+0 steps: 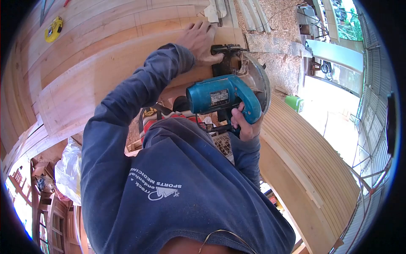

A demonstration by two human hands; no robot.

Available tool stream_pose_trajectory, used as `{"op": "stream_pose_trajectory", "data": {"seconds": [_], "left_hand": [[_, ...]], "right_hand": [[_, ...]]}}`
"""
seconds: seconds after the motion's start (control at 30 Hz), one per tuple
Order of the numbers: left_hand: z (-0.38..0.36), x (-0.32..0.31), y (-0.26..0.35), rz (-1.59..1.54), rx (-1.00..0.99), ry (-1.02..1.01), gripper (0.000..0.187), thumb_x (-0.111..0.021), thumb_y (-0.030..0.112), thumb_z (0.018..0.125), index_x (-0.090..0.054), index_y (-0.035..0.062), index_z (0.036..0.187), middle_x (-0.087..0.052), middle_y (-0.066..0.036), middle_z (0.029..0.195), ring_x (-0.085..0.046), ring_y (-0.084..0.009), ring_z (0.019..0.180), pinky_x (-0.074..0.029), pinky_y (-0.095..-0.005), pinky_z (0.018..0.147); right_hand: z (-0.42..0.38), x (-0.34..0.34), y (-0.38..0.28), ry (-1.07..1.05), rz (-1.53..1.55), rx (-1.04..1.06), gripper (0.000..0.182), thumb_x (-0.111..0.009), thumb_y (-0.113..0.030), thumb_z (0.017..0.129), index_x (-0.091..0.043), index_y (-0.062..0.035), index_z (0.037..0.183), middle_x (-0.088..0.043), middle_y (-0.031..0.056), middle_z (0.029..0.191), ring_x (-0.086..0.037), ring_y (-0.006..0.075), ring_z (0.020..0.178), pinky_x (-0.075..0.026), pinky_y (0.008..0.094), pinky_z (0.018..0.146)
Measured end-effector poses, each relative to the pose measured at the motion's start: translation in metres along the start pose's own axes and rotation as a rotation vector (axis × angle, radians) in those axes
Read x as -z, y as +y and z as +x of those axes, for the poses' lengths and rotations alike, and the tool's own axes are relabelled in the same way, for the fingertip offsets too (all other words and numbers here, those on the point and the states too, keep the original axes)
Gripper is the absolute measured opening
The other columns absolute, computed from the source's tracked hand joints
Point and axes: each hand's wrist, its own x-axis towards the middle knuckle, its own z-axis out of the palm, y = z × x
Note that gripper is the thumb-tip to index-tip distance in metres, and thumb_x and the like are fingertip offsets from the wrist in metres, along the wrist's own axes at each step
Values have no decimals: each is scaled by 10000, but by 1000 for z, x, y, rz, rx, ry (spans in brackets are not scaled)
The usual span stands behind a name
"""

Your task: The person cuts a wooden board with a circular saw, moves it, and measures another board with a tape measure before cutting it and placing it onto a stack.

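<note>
My right hand (246,122) is wrapped round the rear handle of a teal circular saw (211,96) with a grey blade guard. The saw's dark base plate sits at the end of a wide wooden board (114,63). My left hand (199,41) lies on the board beside the saw, its fingers apart and pointing away from me. Its thumb reaches to the edge of the base plate. A dark cord runs below the motor. The blade's cutting edge is hidden by the guard and base.
A yellow tape measure (53,28) lies on the boards at the upper left. Sawdust (282,72) covers the ground beyond the saw. Stacked planks (313,156) stretch to the lower right, near a green container (294,103). A white plastic bag (69,169) hangs at the left.
</note>
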Motion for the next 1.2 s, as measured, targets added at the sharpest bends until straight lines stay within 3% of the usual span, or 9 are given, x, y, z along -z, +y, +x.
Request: {"op": "stream_pose_trajectory", "data": {"seconds": [0.17,0.23,0.33,0.83,1.2], "left_hand": [[3,0,0,-7,31,-30,938,-754,670,778,-606,-63,1344,-629,-218,1252,-593,-363,1230,-456,-457,1079],[3,4,2,-26,40,-35,938,-762,677,772,-621,-62,1331,-644,-212,1240,-602,-353,1228,-465,-452,1076],[3,4,1,-60,32,-44,857,-764,612,808,-611,-59,1318,-628,-225,1264,-591,-392,1236,-461,-484,1090],[6,-13,-5,-187,37,16,718,-824,515,775,-691,-57,1188,-665,-231,1128,-635,-404,1092,-509,-489,965],[4,-11,0,-199,53,-37,524,-796,447,863,-708,-27,1067,-688,-225,1029,-680,-415,1002,-540,-493,886]], "right_hand": [[2,2,2,-1,-30,3,168,-759,-26,909,-592,-29,928,-559,19,680,-513,97,551,-391,266,510],[3,6,3,-29,-51,5,171,-723,19,901,-579,-26,982,-568,35,743,-531,111,546,-420,277,508],[4,5,4,-31,-57,10,183,-709,36,898,-573,-24,1005,-571,41,764,-540,117,538,-434,280,506],[5,0,-1,-51,-28,29,183,-711,29,901,-577,-32,1010,-563,39,743,-532,115,531,-427,274,503],[7,-8,-4,-26,17,62,168,-757,-12,898,-595,-27,938,-557,21,668,-517,106,525,-387,269,490]]}}
